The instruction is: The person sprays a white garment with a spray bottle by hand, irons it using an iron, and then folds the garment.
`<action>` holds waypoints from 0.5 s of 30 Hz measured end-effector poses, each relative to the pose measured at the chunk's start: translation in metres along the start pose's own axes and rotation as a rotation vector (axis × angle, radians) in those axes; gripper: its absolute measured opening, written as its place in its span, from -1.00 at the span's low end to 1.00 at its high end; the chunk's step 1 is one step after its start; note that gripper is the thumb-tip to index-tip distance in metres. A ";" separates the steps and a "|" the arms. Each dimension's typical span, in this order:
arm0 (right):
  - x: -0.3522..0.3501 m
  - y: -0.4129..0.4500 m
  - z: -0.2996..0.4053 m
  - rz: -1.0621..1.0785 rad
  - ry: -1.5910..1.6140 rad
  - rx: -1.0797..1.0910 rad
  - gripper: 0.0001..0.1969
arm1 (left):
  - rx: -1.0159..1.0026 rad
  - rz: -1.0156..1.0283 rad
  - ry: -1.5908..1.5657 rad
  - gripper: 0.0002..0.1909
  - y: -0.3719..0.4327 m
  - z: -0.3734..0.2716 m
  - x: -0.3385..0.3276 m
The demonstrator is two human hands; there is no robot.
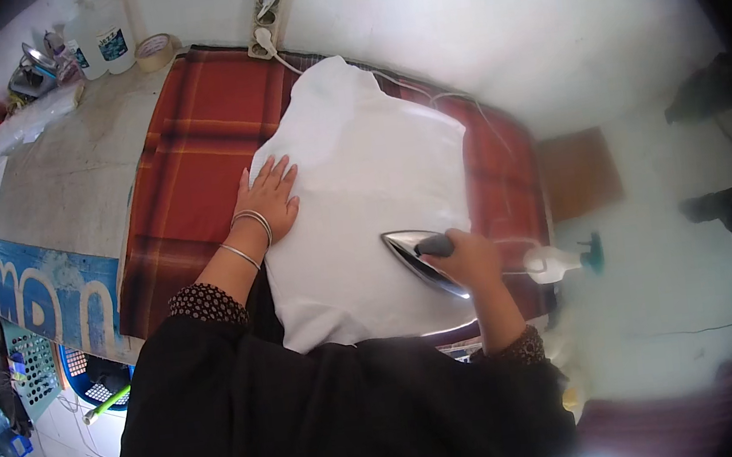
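A white garment (pixel 362 189) lies spread over a red plaid cloth (pixel 204 91) that covers part of the table. My left hand (pixel 274 198) rests flat on the garment's left edge, fingers apart, holding nothing. On the lower right of the same garment, my right hand (pixel 469 258) grips the dark handle of a clothes iron (pixel 419 256). The iron's pointed tip faces left, and its soleplate appears to be on or just over the fabric; which of the two I cannot tell. Creases show at the garment's near left corner.
A power strip (pixel 267 18) with plugged-in cords sits against the wall. White spray bottle (pixel 547 264) stands at the right edge. Plastic jugs (pixel 113 37) and a tape roll (pixel 155 52) are at the back left. Below the table's left side is a blue basket (pixel 77 366).
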State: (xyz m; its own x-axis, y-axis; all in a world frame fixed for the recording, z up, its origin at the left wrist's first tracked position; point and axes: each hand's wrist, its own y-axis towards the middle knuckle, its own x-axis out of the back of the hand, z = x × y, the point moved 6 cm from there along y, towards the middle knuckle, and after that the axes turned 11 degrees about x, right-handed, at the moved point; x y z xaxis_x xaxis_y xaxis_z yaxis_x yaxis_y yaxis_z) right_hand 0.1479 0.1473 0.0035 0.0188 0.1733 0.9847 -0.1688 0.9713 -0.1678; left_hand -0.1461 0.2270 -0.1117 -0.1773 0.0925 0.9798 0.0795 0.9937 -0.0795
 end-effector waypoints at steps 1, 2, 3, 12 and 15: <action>0.001 0.001 0.011 0.003 0.003 0.001 -0.57 | 0.006 -0.006 0.003 -0.41 -0.001 0.002 0.001; 0.002 0.004 0.030 -0.022 0.043 0.090 -0.55 | 0.007 -0.003 0.007 -0.41 -0.003 0.004 -0.001; 0.000 0.009 0.051 -0.049 0.086 0.184 -0.53 | 0.018 -0.005 0.012 -0.41 -0.003 0.009 -0.004; -0.032 -0.033 0.067 0.037 0.058 0.354 -0.57 | 0.005 -0.011 0.017 -0.41 -0.003 0.006 -0.006; -0.028 -0.051 0.037 0.065 0.077 0.270 -0.56 | 0.022 -0.009 0.048 -0.41 -0.004 0.004 -0.003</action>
State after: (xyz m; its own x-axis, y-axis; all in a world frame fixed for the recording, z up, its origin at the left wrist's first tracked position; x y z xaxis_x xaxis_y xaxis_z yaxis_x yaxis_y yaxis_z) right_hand 0.1200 0.0871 -0.0138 0.0722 0.2560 0.9640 -0.4279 0.8810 -0.2019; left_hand -0.1498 0.2228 -0.1148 -0.1304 0.0813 0.9881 0.0563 0.9956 -0.0745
